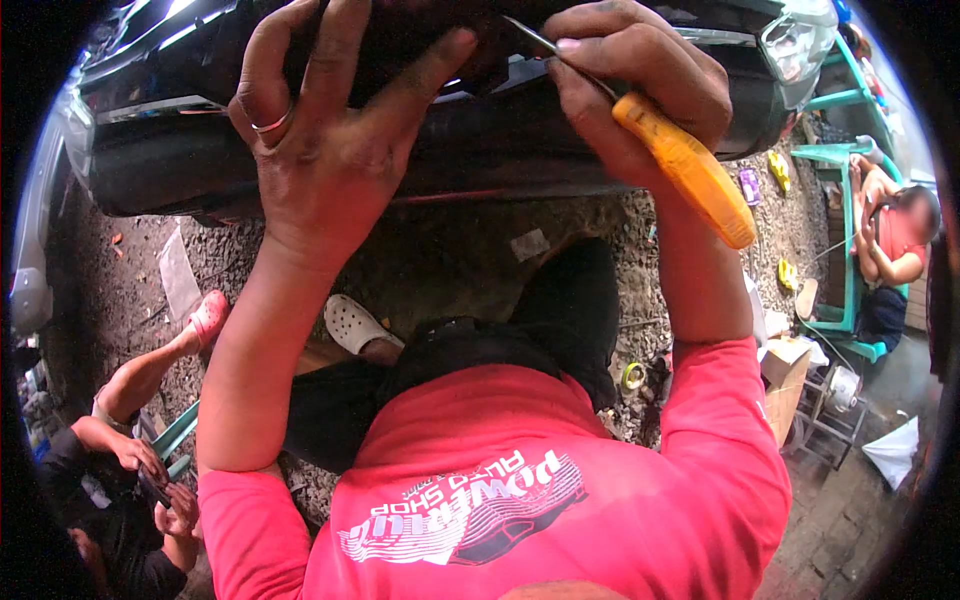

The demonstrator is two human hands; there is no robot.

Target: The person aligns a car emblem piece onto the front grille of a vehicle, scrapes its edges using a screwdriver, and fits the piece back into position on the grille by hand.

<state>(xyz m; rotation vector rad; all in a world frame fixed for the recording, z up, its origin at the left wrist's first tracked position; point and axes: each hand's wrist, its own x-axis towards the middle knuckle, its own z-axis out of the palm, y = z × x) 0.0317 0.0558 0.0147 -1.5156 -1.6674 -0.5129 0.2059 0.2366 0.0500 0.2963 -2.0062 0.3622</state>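
Note:
In the head view, my right hand [650, 85] grips a screwdriver [685, 170] with a worn orange-yellow handle. Its thin metal shaft runs between my thumb and index finger toward the upper middle, where the tip meets a dark area of the black car bumper [500, 150]. My left hand [330, 130], a ring on one finger, lies against the bumper with its fingers spread, some of them partly cut off by the top edge. Deep shadow hides what the fingertips and the tool tip touch.
A headlight [800, 45] sits at the bumper's right end. Two people sit nearby, one at lower left, one at right by a green chair [840, 250]. A tape roll [634, 376], a cardboard box [785, 380] and yellow items [779, 172] lie on the rough ground.

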